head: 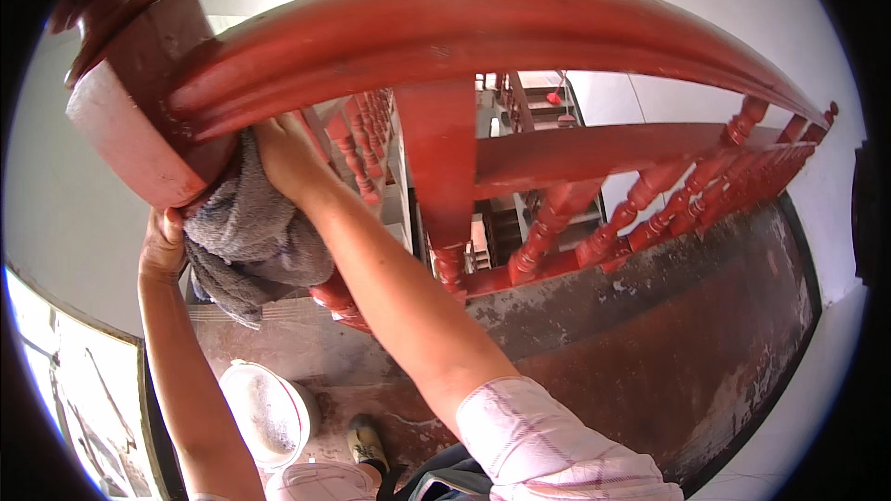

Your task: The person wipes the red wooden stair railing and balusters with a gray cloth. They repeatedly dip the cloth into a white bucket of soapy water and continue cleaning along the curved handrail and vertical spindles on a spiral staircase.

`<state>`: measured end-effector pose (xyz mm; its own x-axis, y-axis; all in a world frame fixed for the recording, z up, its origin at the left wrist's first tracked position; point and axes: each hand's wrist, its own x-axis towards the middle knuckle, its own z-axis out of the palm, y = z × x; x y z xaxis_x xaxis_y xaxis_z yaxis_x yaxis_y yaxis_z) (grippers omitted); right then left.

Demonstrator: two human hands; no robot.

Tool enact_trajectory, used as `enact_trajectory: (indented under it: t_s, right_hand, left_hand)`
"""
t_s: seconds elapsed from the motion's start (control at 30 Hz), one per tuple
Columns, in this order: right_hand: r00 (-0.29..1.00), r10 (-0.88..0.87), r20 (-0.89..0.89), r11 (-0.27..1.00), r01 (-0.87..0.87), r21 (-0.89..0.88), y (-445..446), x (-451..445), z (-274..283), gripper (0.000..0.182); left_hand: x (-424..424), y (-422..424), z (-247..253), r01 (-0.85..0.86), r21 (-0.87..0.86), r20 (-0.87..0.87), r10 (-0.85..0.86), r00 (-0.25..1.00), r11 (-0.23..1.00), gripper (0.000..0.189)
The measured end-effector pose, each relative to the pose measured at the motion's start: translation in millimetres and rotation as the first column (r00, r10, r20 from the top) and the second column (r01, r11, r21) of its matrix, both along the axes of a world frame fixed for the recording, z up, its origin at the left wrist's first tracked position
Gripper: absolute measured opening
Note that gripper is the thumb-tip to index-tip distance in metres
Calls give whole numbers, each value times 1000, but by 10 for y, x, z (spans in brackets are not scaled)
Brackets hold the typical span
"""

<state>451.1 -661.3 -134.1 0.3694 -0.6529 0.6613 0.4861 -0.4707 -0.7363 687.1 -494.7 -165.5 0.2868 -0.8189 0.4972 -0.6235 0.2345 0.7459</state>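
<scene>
A grey towelling cloth [243, 236] is wrapped around the turned part of a red wooden newel post [139, 132], just below its square block. My right hand [278, 153] reaches under the red handrail [452, 28] and presses the cloth against the post's far side; its fingers are partly hidden by the rail. On the left side of the post, my left hand [164, 243] grips the cloth's edge, thumb up, with its fingers hidden behind the post. The cloth's lower end hangs loose.
A white bucket [268, 417] holding sudsy liquid stands on the worn floor near my shoe [365, 440]. Turned red balusters [626, 216] run right under the handrail, with a stairwell and lower steps [505, 229] beyond. A bright window [76, 390] is at the lower left.
</scene>
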Motion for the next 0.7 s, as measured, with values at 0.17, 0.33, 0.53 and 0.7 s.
enact_trajectory:
  t_s: [0.17,0.33,0.53,0.7]
  right_hand:
    - [986,117,117,972,-137,189,14,-1,-147,49]
    - [975,-221,24,970,218,104,295,64,-221,49]
    - [934,-353,-48,933,355,47,903,-130,-399,43]
    - [910,-407,-83,901,385,-200,1113,-242,-612,55]
  left_hand:
    - [-1152,-159,86,-112,-62,-321,86,943,992,64]
    - [-1406,-242,-9,-297,-287,-218,240,946,911,58]
    - [-1522,-128,-307,-290,-350,-319,178,931,891,59]
    - [-1671,-97,-400,-313,-361,-335,191,923,878,58]
